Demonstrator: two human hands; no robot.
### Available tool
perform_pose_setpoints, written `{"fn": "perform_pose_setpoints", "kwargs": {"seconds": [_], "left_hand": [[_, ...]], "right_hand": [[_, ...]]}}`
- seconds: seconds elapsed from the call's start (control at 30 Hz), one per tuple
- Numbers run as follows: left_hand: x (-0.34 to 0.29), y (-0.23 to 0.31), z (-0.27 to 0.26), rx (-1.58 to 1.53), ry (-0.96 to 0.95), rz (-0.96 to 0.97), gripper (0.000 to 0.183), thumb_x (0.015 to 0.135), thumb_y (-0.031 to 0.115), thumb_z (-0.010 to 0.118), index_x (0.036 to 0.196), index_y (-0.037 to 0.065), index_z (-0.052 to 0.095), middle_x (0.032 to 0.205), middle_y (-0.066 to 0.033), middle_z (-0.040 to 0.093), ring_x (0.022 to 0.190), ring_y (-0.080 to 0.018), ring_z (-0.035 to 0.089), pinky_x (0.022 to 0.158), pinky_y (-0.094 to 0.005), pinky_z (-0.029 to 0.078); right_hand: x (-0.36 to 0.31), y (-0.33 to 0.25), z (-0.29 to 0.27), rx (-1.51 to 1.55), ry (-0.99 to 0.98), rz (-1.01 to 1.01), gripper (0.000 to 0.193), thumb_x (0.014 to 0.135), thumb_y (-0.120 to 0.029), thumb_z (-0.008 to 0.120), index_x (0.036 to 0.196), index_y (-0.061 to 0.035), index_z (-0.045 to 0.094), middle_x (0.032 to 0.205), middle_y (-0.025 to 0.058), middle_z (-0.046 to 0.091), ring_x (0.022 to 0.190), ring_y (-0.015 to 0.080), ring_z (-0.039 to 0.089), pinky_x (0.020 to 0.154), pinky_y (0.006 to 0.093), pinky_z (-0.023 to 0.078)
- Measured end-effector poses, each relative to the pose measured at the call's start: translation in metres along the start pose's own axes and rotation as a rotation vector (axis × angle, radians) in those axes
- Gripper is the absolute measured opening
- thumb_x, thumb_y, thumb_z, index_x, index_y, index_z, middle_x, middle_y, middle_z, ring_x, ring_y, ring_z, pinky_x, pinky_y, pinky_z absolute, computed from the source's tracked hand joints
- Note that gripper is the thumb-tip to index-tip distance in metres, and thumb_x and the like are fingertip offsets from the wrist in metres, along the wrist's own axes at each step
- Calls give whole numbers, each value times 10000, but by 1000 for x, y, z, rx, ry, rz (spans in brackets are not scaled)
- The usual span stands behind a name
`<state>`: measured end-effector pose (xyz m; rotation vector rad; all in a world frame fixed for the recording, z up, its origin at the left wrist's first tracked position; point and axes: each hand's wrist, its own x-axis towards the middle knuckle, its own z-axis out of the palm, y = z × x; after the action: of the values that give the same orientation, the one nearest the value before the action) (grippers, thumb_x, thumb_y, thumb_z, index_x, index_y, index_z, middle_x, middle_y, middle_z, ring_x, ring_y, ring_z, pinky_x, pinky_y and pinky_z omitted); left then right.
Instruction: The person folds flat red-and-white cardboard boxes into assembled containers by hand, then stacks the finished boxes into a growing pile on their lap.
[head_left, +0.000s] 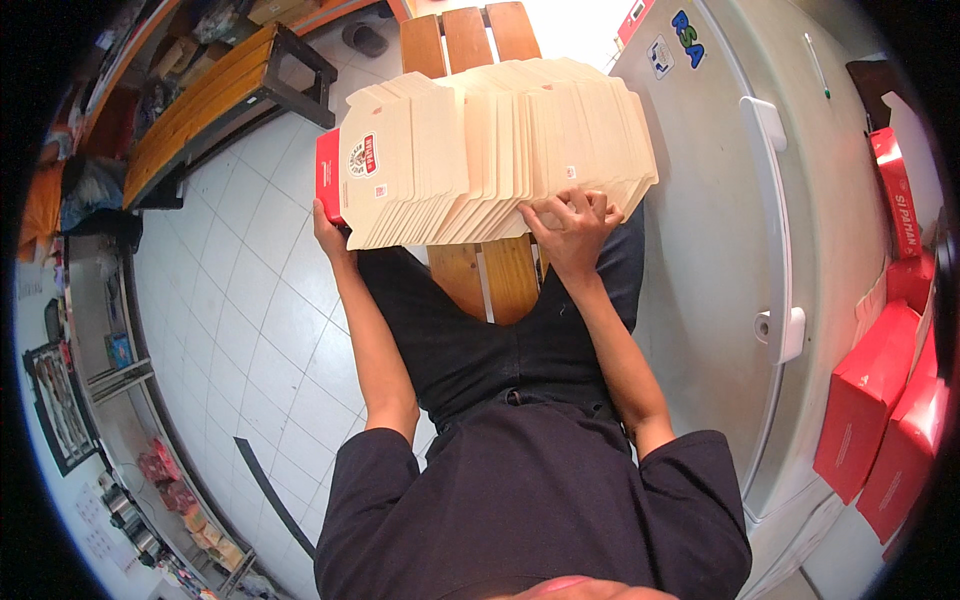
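A wide, fanned stack of flat tan cardboard box blanks [500, 150] lies across the wooden bench in front of me, over my thighs. The sheets overlap like spread cards, with small printed marks on some. At the left end a red panel [328, 172] shows on a blank with a printed badge. My left hand [330, 236] grips the stack's near left corner by that panel, its thumb up along the edge and its other fingers mostly hidden. On the near right edge my right hand [574, 232] has its fingers curled over the blanks.
Close on the right stands a pale refrigerator [700, 250] with a white handle [768, 130]. Red boxes [866, 400] sit beyond it. A wooden bench [205, 110] stands at the far left, near a dark slipper [365, 39]. A black strip [272, 495] lies on the tiled floor [250, 260].
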<state>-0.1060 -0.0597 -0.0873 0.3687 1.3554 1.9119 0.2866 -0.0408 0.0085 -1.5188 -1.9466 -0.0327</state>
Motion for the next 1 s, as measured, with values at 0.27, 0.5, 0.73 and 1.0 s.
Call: {"fn": "perform_pose_setpoints", "kwargs": {"seconds": [0.27,0.5,0.73,1.0], "left_hand": [[-3,3,2,8,5,3,484,1039,419,518,1224,-25,578,1094,-139,681,945,-219,682,816,-340,539],[-10,9,11,13,43,-13,500,1037,419,525,1254,-29,571,1108,-143,680,964,-227,682,826,-347,539],[-7,6,8,25,37,-13,498,1037,427,522,1238,-26,579,1107,-140,683,960,-221,683,830,-344,539],[2,-2,-4,36,12,-4,503,1038,438,514,1240,-16,585,1112,-134,679,963,-216,679,825,-340,538]], "right_hand": [[-9,-5,11,38,52,-114,156,774,-213,827,870,-292,732,838,-71,495,888,145,484,896,408,283],[-9,-10,9,67,43,-189,301,763,-113,793,979,-320,755,833,-64,447,869,134,469,897,385,261],[-6,-14,4,76,-36,-177,212,744,-267,805,950,-271,755,875,-67,515,928,149,487,895,431,261],[7,-31,-1,166,2,-49,224,751,-410,824,730,-196,762,768,-38,623,896,172,525,902,461,270]]}}
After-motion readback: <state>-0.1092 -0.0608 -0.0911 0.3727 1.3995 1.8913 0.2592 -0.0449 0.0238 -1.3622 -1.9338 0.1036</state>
